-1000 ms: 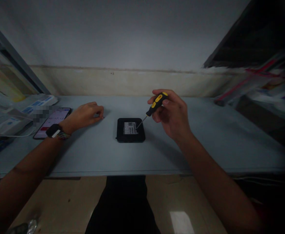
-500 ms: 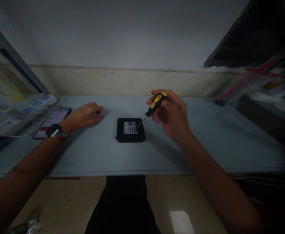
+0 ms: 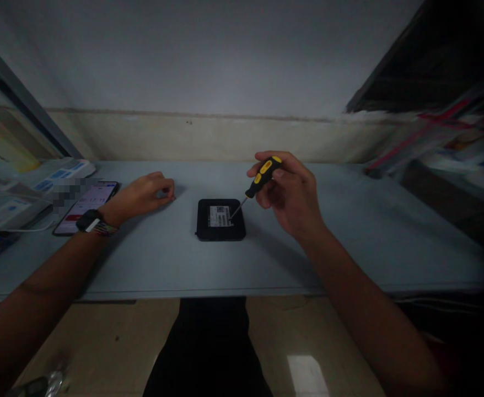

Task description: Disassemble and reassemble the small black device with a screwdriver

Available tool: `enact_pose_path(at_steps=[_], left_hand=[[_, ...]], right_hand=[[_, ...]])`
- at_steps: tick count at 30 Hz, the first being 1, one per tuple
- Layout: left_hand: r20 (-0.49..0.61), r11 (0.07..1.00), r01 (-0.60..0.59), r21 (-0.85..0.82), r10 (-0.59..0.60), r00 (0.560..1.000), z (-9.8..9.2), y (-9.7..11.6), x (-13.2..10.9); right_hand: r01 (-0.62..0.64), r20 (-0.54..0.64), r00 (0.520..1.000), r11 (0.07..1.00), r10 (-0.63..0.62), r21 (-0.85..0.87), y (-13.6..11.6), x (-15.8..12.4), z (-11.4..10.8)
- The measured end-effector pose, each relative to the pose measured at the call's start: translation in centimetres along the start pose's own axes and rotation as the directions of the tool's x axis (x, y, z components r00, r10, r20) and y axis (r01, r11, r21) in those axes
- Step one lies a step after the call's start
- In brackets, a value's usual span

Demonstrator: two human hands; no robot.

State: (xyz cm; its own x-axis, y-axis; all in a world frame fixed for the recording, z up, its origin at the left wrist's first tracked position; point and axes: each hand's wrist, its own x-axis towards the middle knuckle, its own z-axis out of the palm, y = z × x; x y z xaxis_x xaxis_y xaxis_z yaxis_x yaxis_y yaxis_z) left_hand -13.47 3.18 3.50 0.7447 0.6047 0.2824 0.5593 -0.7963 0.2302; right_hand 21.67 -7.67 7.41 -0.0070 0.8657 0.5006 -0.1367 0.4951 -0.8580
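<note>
A flat black box with rounded corners (image 3: pixel 203 225) lies on the table, a white printed label (image 3: pixel 220 216) on its top. My right hand (image 3: pixel 289 193) is closed round the black and yellow handle of a screwdriver (image 3: pixel 263 176). The thin shaft slants down to the left, and its tip is over the right part of the label; I cannot tell whether it touches. Left of the box, my left hand (image 3: pixel 146 193) rests on the tabletop with fingers curled. What those fingers hold, if anything, is hidden.
A phone (image 3: pixel 89 205) lies beside my left wrist. Behind it are white power strips (image 3: pixel 66 175) and a white cable (image 3: pixel 22 229). The grey table (image 3: pixel 151 259) meets the wall at the back. Bagged items (image 3: pixel 452 143) stand at the right.
The whole view has shifted very slightly. Both hands, the screwdriver and the black box hold nearly the same places.
</note>
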Motion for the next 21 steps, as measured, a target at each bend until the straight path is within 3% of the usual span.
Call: enact_pose_path(at_steps=[14, 18, 21], left_hand=[[-0.092, 0.997, 0.06, 0.057, -0.055, 0.994, -0.4, 0.5, 0.0], [-0.112, 0.999, 0.005, -0.052, -0.011, 0.994, -0.1, 2.7, 0.3], [-0.036, 0.972, -0.106, -0.211, 0.101, 0.994, 0.6, 5.2, 0.7]], right_hand=[[-0.028, -0.011, 1.0, 0.999, 0.027, -0.031, 0.0, -0.2, -0.1], [-0.018, 0.01, 1.0, 1.0, 0.018, -0.002, 0.1, -0.1, 0.0], [-0.01, 0.034, 0.999, 1.0, 0.01, 0.013, 0.3, -0.3, 0.4]])
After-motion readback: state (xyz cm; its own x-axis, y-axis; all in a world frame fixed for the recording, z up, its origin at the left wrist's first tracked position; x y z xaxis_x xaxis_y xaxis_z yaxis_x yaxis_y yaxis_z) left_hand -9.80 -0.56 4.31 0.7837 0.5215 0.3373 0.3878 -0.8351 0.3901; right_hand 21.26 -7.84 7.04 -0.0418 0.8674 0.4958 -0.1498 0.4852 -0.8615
